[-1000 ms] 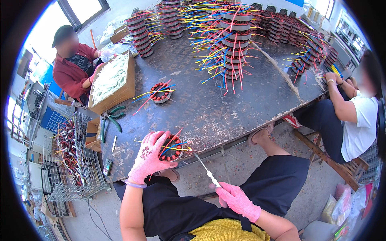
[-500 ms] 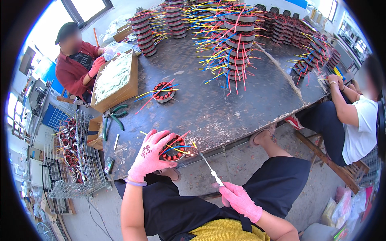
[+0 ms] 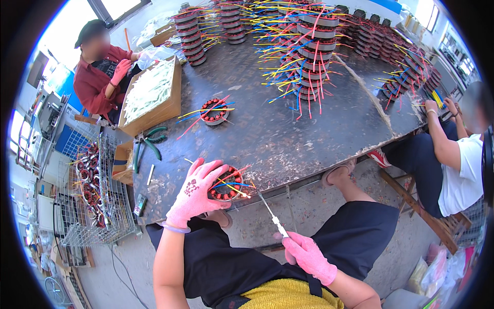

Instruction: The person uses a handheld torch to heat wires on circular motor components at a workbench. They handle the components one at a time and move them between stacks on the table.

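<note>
The left hand (image 3: 198, 191) grips a wound ring (image 3: 222, 196) at its right side. The right hand (image 3: 310, 257) clasps a rod (image 3: 274, 219) pointing toward the ring.

We see a bright scene, with daylight coming from the window (image 3: 64, 31) at upper left, which burns out to white. The table (image 3: 257, 139) carries a soft sheen toward its far side, and shadow darkens beneath its near edge. A tiny spot glares at the wire tips (image 3: 246, 195). We find the left hand (image 3: 198, 191) and right hand (image 3: 310, 258) fairly crisp, the co-workers' heads (image 3: 96, 44) blurred, straight edges bowed, and blue-violet fringing against the black surround.
</note>
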Available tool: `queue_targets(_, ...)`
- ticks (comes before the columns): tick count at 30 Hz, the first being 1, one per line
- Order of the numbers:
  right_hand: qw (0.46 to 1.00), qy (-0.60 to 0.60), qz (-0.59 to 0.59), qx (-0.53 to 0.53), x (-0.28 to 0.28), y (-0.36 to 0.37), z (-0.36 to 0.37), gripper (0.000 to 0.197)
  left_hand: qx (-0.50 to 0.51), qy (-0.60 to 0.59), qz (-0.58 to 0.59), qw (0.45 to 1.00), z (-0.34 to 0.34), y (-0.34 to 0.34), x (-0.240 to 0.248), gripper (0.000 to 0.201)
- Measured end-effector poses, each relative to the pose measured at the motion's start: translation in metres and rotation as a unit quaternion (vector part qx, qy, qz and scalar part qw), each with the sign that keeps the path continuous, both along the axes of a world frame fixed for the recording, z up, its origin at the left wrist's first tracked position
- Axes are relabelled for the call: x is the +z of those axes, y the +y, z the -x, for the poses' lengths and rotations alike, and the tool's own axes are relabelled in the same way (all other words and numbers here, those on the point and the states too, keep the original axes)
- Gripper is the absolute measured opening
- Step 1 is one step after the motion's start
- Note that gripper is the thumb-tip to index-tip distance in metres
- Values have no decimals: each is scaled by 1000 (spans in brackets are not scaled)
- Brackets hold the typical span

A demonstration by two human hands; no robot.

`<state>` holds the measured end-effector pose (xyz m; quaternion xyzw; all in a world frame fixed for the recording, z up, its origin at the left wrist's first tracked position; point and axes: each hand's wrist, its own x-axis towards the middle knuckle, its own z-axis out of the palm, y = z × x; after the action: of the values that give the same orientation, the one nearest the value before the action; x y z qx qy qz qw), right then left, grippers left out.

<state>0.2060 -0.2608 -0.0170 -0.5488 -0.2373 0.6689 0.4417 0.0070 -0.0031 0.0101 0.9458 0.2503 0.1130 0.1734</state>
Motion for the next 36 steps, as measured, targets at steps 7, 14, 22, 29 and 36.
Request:
queue_targets(7, 1000, 2, -5, -4, 3, 0, -1, 36, 5, -4, -25, 1000, 0, 0, -4, 90)
queue_targets(14, 1000, -17, -7, 9, 3, -1, -2, 38, 1, -1, -22, 1000, 0, 1, -3, 89)
queue_targets(22, 1000, 1, -1, 1, 5, 0, -1, 38, -2, -8, -33, 999, 0, 2, -4, 88)
queue_targets(29, 999, -33, -4, 15, 4, 0, -2, 36, 4, -9, -33, 999, 0, 1, -4, 89)
queue_targets(36, 1000, 5, -9, -1, -1, 0, -1, 38, 6, -13, -33, 999, -1, -1, -3, 89)
